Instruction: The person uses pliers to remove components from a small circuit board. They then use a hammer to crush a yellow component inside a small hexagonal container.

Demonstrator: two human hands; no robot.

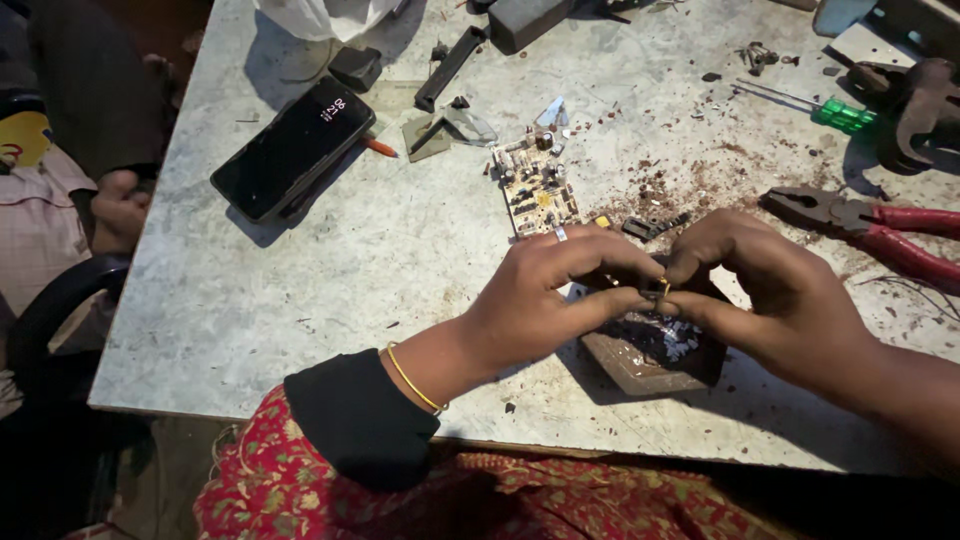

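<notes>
Brass-yellow metal glints on the small part (660,288) that both hands pinch between them, just above a dark square block (650,362) lying on the pale, scuffed table (300,300). The left hand (545,295) comes in from a black sleeve with a thin gold bangle (412,382) at the wrist; its fingers are pressed together on the left end of the part. The right hand (785,295) meets it from the other side, thumb and forefinger closed on the same piece, the other fingers curled. What the part is exactly cannot be told, since the fingertips cover most of it.

Just beyond the hands lies a small circuit board (535,185), with rust-coloured crumbs scattered to its right. Red-handled pliers (870,228) rest near the right hand, and a green-handled screwdriver (815,108) lies farther back. A black phone (292,150) lies well apart to the left, its screen lit. Another person's hand (120,205) shows at the table's left edge.
</notes>
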